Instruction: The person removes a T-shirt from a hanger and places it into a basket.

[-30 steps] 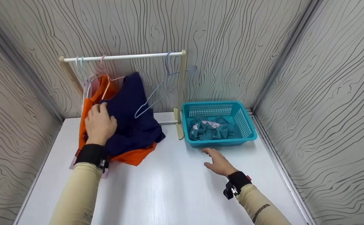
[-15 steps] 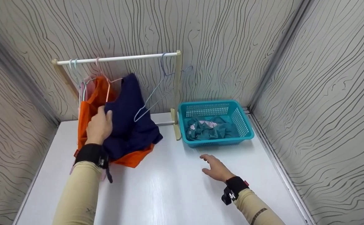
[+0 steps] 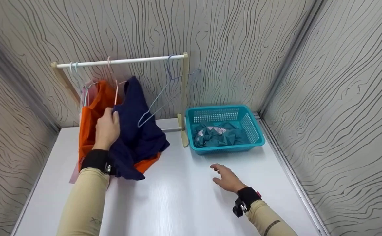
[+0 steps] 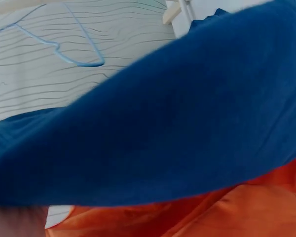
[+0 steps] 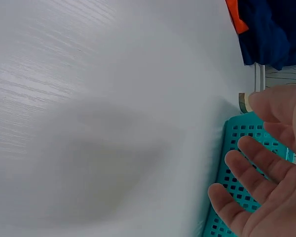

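Note:
My left hand (image 3: 107,129) grips the edge of a navy shirt (image 3: 137,121) by the lower end of its pink hanger (image 3: 116,91), which hooks over the rail. Beside it, on the left, hangs an orange garment (image 3: 89,131). In the left wrist view the navy cloth (image 4: 177,108) spans the picture, above orange fabric (image 4: 237,212). My right hand (image 3: 228,178) hovers over the white table, in front of the teal basket (image 3: 227,150), its fingers loosely bent and holding nothing. The right wrist view shows these fingers (image 5: 256,175) overlapping the basket's side.
A white rail (image 3: 138,60) on wooden posts carries the hangers. Toward its right end hangs a bare blue hanger (image 3: 160,95). Crumpled teal cloth (image 3: 223,137) lies in the basket. Pink cloth (image 3: 74,173) shows behind the orange garment. Patterned walls enclose the white table (image 3: 164,203).
The pink hanger has slid a little right along the rail with the navy shirt. A navy corner now hangs lower in front of the orange. My right hand has drawn slightly back from the basket.

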A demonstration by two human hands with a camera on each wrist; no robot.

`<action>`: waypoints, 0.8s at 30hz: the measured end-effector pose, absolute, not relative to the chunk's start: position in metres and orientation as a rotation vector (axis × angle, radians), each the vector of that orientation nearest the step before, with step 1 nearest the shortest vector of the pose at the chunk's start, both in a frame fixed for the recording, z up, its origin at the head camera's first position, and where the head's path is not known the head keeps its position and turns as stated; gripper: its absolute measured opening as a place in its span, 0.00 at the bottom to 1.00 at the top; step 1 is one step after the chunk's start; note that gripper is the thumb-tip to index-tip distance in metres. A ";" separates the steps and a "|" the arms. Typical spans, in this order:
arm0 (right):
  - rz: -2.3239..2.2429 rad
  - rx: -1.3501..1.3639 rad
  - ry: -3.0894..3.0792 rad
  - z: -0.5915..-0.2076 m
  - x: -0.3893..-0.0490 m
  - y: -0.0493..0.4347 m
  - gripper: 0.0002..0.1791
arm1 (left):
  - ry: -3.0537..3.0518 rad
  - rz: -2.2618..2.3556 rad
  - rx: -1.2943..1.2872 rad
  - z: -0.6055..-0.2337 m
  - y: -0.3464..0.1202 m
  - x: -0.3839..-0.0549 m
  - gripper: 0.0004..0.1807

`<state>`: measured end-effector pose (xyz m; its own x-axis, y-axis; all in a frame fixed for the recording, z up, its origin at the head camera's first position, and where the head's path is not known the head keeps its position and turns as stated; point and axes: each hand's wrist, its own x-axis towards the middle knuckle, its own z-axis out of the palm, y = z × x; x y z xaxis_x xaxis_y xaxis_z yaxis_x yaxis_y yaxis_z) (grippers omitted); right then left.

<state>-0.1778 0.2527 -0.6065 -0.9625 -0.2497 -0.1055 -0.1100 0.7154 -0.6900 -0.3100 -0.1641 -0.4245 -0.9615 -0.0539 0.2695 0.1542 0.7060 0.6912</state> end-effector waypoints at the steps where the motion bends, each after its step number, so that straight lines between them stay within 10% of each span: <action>1: -1.082 -0.291 2.728 -0.607 -0.178 0.253 0.24 | -2.637 -1.102 -0.086 -0.422 -0.163 -0.310 0.21; 24: -1.079 -0.278 2.711 -0.615 -0.176 0.249 0.24 | -2.507 -0.903 -0.281 -0.423 -0.195 -0.273 0.18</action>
<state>-0.1759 0.2486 -0.6148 -0.9602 -0.2503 -0.1240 -0.0966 0.7142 -0.6933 -0.2729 -0.1954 -0.4232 -0.8744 0.0356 0.4839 0.3359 0.7642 0.5507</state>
